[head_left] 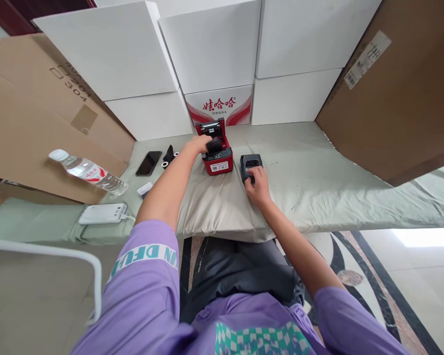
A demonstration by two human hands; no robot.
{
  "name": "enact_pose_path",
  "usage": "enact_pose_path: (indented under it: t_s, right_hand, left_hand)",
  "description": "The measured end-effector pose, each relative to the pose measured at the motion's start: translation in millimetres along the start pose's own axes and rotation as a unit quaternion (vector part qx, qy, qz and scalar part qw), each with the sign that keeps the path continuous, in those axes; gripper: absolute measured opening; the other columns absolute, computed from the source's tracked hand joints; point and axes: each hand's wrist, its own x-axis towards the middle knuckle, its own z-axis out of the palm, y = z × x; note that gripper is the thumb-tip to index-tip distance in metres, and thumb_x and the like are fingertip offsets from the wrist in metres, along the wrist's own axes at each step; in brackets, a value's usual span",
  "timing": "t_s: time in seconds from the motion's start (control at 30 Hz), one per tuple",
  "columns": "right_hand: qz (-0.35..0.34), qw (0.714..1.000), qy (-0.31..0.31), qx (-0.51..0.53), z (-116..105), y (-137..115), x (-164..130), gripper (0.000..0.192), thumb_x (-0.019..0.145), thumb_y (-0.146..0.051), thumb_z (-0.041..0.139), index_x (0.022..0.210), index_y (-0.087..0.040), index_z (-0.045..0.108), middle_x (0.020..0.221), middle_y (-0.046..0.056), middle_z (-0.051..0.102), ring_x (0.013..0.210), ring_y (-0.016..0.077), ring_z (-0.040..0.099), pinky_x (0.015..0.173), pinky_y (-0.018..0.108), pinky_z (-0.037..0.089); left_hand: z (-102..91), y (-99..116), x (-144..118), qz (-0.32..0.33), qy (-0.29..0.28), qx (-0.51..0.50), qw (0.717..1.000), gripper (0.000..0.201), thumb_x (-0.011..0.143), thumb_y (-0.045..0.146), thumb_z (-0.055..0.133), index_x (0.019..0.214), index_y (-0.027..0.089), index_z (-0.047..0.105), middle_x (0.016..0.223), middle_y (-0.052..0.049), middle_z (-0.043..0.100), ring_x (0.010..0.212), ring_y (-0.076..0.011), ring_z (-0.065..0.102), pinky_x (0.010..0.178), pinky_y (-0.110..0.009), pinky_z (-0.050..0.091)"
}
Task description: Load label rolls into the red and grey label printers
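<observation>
A red and black label printer [221, 160] stands on the covered table with its lid raised. My left hand [201, 144] reaches over its open top, fingers closed on a black ribbon [214, 144]; the fingertips are partly hidden. To the right lies a small black box-shaped device [250, 162] with a dark window on top. My right hand [258, 183] grips its near edge with curled fingers. Left of the printer, a black ribbon on white cores [169, 157] rests beside a dark phone [148, 163]. A small white and dark item [144, 189] sits partly behind my left forearm.
Plain white boxes [210, 47] are stacked at the back, above a white and red carton [222, 104]. Large cardboard boxes stand left [52, 118] and right [403, 98]. At the left are a water bottle [91, 171] and a white power bank [102, 214] with a cable.
</observation>
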Motion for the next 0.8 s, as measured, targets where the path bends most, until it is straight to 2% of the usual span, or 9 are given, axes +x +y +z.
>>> enact_pose_path:
  t_s: [0.17, 0.27, 0.33, 0.4, 0.5, 0.57, 0.67, 0.73, 0.8]
  right_hand:
    - [0.009, 1.000, 0.003, 0.022, -6, 6, 2, 0.027, 0.089, -0.014, 0.046, 0.110, -0.022, 0.062, 0.113, 0.015, 0.066, 0.107, 0.0286, 0.063, 0.095, 0.043, 0.052]
    - [0.003, 1.000, 0.003, 0.031, -7, 7, 3, 0.027, 0.089, -0.014, 0.046, 0.111, -0.022, 0.061, 0.112, 0.014, 0.065, 0.100, 0.0268, 0.064, 0.094, 0.041, 0.053]
    - [-0.001, 0.999, 0.004, 0.038, -6, 8, 3, 0.027, 0.090, -0.014, 0.046, 0.111, -0.022, 0.061, 0.113, 0.014, 0.064, 0.099, 0.0260, 0.064, 0.093, 0.041, 0.053]
    - [-0.009, 0.998, 0.015, 0.053, -4, 10, 3, 0.027, 0.089, -0.014, 0.048, 0.111, -0.022, 0.061, 0.112, 0.013, 0.063, 0.096, 0.0255, 0.063, 0.091, 0.041, 0.053]
    - [-0.037, 0.994, 0.049, 0.086, 1, 15, 3, 0.027, 0.087, -0.013, 0.051, 0.109, -0.023, 0.061, 0.109, 0.011, 0.062, 0.087, 0.0234, 0.061, 0.086, 0.041, 0.053]
    - [-0.055, 0.992, 0.065, 0.097, 3, 18, 3, 0.027, 0.087, -0.012, 0.051, 0.109, -0.023, 0.061, 0.107, 0.010, 0.061, 0.083, 0.0220, 0.060, 0.084, 0.041, 0.052]
    - [-0.059, 0.992, 0.066, 0.093, 5, 19, 3, 0.028, 0.086, -0.011, 0.052, 0.109, -0.024, 0.061, 0.106, 0.009, 0.061, 0.084, 0.0225, 0.060, 0.084, 0.041, 0.052]
    - [-0.052, 0.993, 0.063, 0.089, 5, 20, 3, 0.028, 0.084, -0.011, 0.053, 0.108, -0.024, 0.061, 0.106, 0.009, 0.062, 0.086, 0.0231, 0.060, 0.085, 0.041, 0.051]
    - [-0.049, 0.993, 0.060, 0.088, 6, 20, 3, 0.028, 0.084, -0.012, 0.053, 0.108, -0.024, 0.060, 0.107, 0.009, 0.062, 0.084, 0.0227, 0.060, 0.085, 0.042, 0.051]
  left_hand:
    - [-26.7, -1, -23, 0.022, 0.059, -0.058, 0.996, 0.022, 0.076, 0.029, 0.075, 0.096, 0.022, 0.083, 0.096, -0.007, 0.081, 0.103, -0.0315, 0.074, 0.094, -0.037, 0.054]
    - [-49.9, -18, -51, 0.004, 0.106, -0.188, 0.977, 0.036, 0.080, 0.030, 0.078, 0.114, 0.020, 0.081, 0.108, -0.006, 0.078, 0.104, -0.0260, 0.072, 0.100, -0.040, 0.056]
    - [-61.0, -39, -68, -0.017, 0.131, -0.296, 0.946, 0.042, 0.085, 0.027, 0.077, 0.125, 0.017, 0.075, 0.115, -0.007, 0.075, 0.106, -0.0228, 0.071, 0.100, -0.043, 0.058]
    - [-65.2, -61, -80, -0.055, 0.163, -0.397, 0.902, 0.042, 0.087, 0.023, 0.076, 0.128, 0.016, 0.071, 0.117, -0.007, 0.073, 0.108, -0.0208, 0.072, 0.101, -0.043, 0.059]
    - [-55.8, -85, -85, -0.143, 0.184, -0.516, 0.824, 0.033, 0.083, 0.016, 0.080, 0.115, 0.015, 0.072, 0.106, -0.005, 0.074, 0.103, -0.0179, 0.073, 0.101, -0.038, 0.058]
    - [-40.7, -89, -80, -0.200, 0.173, -0.537, 0.801, 0.034, 0.075, 0.012, 0.086, 0.105, 0.015, 0.072, 0.095, -0.004, 0.074, 0.094, -0.0170, 0.074, 0.095, -0.033, 0.059]
    - [-11.2, -80, -66, -0.239, 0.144, -0.497, 0.821, 0.038, 0.066, 0.009, 0.089, 0.098, 0.017, 0.071, 0.085, -0.003, 0.073, 0.085, -0.0174, 0.073, 0.084, -0.030, 0.060]
    - [8.5, -71, -55, -0.245, 0.120, -0.445, 0.853, 0.037, 0.065, 0.010, 0.087, 0.097, 0.019, 0.071, 0.085, -0.002, 0.074, 0.080, -0.0179, 0.073, 0.080, -0.030, 0.059]
    - [24.9, -63, -45, -0.245, 0.088, -0.354, 0.898, 0.035, 0.065, 0.013, 0.087, 0.096, 0.019, 0.072, 0.087, -0.004, 0.076, 0.080, -0.0207, 0.074, 0.080, -0.032, 0.059]
